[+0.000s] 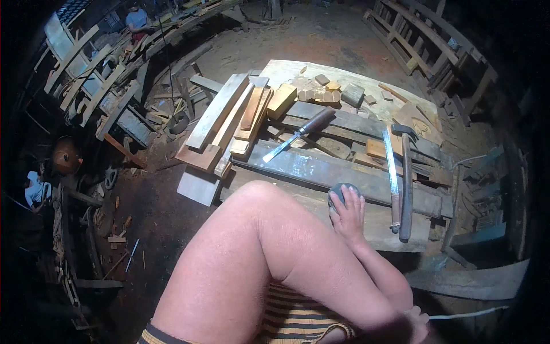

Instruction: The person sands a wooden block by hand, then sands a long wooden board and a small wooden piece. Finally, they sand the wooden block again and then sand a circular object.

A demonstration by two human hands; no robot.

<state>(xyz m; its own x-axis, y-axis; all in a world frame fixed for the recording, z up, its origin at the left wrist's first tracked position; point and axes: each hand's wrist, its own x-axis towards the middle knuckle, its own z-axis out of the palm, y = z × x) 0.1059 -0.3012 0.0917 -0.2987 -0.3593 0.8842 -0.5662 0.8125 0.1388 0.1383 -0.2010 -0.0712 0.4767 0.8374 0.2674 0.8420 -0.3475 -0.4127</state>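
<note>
My right hand (348, 218) lies at the front edge of the slatted wooden bench (321, 163), its fingers curled over a dark, smooth, round object (335, 196). The object's kind cannot be made out, as the fingers cover part of it. To the right lie a narrow handsaw (393, 172) and a hammer (407, 189) with a long dark handle, side by side. A wood-handled chisel (302, 133) rests across the slats, its blade toward me. No left hand shows. My bent bare leg (263, 229) rises in front of the bench.
Planks and wood blocks (226, 123) are stacked at the bench's left end. Small offcuts (321, 94) lie on a pale board (286, 70) behind. Timber racks (418, 40) stand far right. A person (137, 22) sits far left; scraps litter the floor.
</note>
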